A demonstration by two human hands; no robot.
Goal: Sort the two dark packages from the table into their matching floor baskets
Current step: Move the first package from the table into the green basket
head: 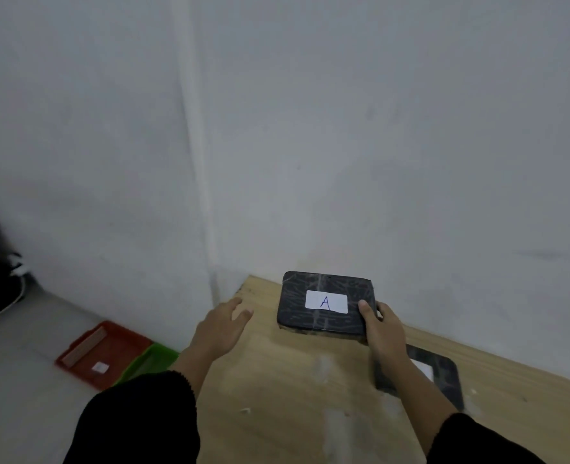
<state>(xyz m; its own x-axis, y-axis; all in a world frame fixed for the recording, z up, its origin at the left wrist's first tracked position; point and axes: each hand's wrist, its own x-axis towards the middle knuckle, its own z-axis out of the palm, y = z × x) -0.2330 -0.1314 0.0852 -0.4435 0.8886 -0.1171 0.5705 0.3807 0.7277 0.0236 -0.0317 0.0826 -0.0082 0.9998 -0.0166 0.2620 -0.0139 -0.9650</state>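
Observation:
A dark package point(297, 304) with a white label marked "A" is held just above the far end of the wooden table point(277, 396). My right hand point(382, 326) grips its right edge, thumb on top. My left hand point(221, 324) hovers open to the left of the package, fingers spread, not touching it. A second dark package point(444, 373) lies flat on the table under my right forearm, its white label mostly hidden. On the floor at the left sit a red basket point(109, 346) and a green basket point(153, 360) side by side.
A white wall runs close behind the table and meets another wall in a corner. The grey floor stretches left of the table. A dark object with a white cable point(16, 289) stands at the far left edge.

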